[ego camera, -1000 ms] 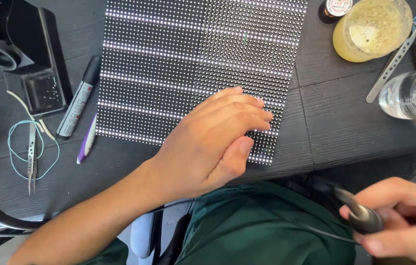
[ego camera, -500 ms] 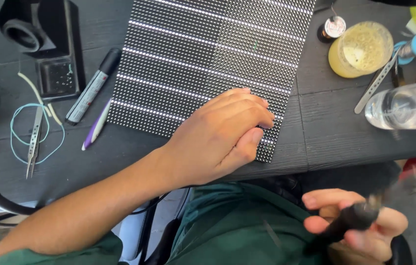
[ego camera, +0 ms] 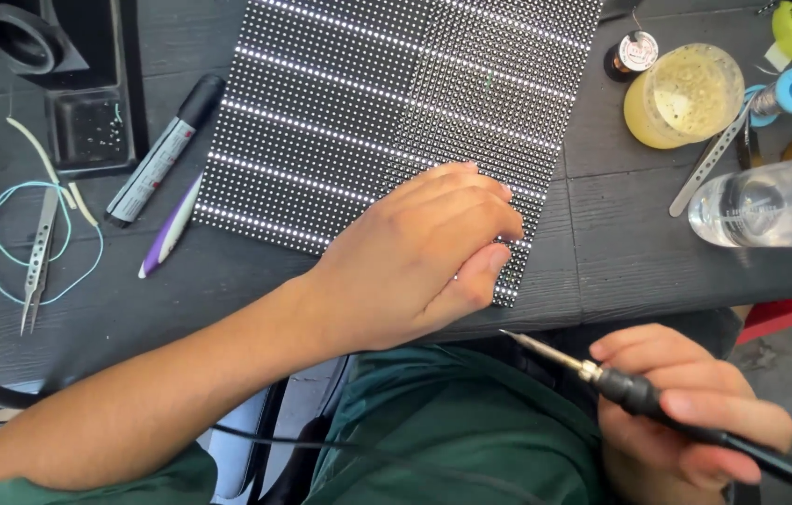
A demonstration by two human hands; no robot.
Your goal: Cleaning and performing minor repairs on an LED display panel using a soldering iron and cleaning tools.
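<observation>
My left hand lies flat on the near right corner of a dark panel of small dot lights, which rests on a dark wooden table. Its fingers are together and press the panel down; they hold nothing. Below the table edge, over my green-clothed lap, my right hand grips a black soldering iron. The iron's thin metal tip points up and left, toward the panel's near corner, just short of the table edge.
Left of the panel lie a black marker, a purple pen, metal tweezers on a loop of blue wire, and a black holder. At right stand a yellowish jar, a clear bottle and a metal strip.
My right hand has turned the soldering iron so that its tip now shows, pointing up toward the panel. My left hand stays flat on the panel. The camera has shifted slightly.
</observation>
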